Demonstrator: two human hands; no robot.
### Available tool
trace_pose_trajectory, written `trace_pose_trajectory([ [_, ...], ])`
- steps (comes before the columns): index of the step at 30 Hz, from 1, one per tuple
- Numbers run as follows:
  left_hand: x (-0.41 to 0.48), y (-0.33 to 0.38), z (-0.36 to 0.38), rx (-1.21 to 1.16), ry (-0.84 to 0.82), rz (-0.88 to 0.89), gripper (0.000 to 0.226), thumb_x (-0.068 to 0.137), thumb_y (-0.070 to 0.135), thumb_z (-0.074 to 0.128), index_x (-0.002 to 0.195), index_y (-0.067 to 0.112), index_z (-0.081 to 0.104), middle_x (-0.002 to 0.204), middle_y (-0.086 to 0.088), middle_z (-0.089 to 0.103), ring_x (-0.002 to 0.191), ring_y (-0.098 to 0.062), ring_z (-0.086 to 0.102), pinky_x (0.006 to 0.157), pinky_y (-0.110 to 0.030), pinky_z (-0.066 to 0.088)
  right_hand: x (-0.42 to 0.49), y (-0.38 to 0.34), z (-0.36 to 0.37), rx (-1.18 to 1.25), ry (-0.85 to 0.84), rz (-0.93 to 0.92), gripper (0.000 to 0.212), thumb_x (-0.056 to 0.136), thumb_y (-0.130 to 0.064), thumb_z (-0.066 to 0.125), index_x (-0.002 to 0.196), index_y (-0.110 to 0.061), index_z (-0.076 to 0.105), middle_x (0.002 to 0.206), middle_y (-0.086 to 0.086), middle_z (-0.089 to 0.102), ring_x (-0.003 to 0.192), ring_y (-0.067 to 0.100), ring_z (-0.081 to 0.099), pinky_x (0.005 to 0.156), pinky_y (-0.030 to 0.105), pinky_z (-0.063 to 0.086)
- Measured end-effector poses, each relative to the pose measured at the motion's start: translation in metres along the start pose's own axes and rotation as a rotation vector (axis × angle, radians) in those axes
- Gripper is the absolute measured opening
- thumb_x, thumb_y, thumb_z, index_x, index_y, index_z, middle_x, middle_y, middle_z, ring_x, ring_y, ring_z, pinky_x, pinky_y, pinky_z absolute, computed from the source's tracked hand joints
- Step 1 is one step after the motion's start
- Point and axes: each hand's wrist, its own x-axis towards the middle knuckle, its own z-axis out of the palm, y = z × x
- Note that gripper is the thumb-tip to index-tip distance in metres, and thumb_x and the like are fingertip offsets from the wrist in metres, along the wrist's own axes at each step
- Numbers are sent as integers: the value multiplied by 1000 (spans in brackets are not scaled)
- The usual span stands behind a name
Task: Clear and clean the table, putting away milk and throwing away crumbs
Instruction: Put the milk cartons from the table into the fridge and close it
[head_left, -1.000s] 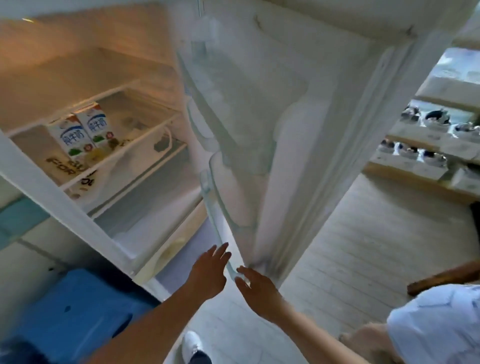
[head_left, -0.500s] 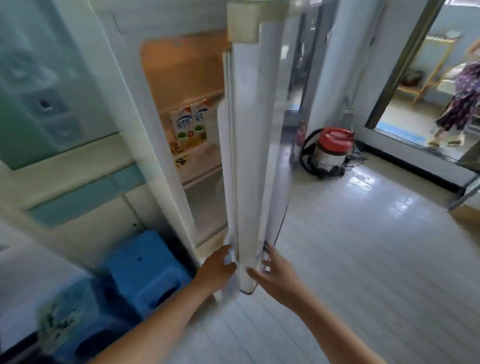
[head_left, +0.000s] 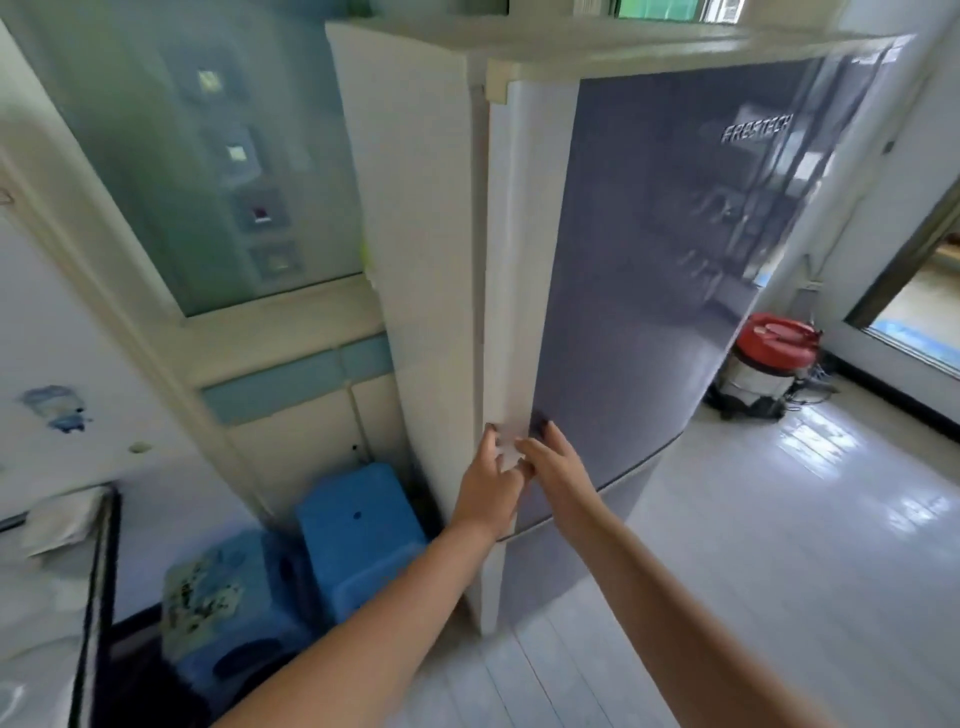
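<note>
Pale tiled floor, tall fridge with its grey door closed, milk not visible, your left grip and right grip side by side, fingers flat against the door's edge, blue stools left, red-lidded canister right.

Floor w/ fridge, blue stools, red vac.

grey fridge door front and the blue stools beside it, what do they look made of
The grey fridge door front is probably glass or high-gloss coated metal: it reflects the room like a mirror and carries raised silver lettering. The blue square stools look like moulded plastic with a semi-matte finish, given the even colour, rounded one-piece corners and small hole in the top.
</note>
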Motion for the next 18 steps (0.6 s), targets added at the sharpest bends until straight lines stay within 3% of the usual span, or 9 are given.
trace_pose_trajectory([
  [2,4,10,-6,-35,12,6,71,91,26,55,155,26,23,150,5,41,141,-15,37,117,-38,32,13,0,7,121,-34,65,98,62,-36,69,150,-18,31,139,6,55,120,20,58,107,42,44],
  [4,9,12,-12,-25,-4,14,66,97,21,47,157,23,17,157,-1,33,144,-19,32,117,-33,28,6,-9,18,180,-41,102,87,80,-23,64,154,-18,18,140,6,54,118,18,59,109,40,42],
  [9,10,3,-21,-45,-63,33,66,98,19,48,156,29,18,157,1,35,143,-16,35,115,-31,31,-2,-6,28,209,23,89,79,93,-10,54,156,-25,8,150,0,38,125,16,49,109,33,39],
  [14,6,-9,-38,-61,-96,40,64,96,21,52,153,30,26,159,4,30,146,-14,29,117,-32,30,-9,7,45,162,51,86,77,88,-27,55,153,-39,15,154,-8,35,135,16,42,115,41,33],
  [18,0,-20,-67,-99,-29,24,61,96,18,51,153,26,31,156,4,35,144,-14,32,111,-27,29,-23,11,77,141,61,73,66,95,-30,49,153,-34,17,156,-11,27,138,16,39,116,40,31],
])
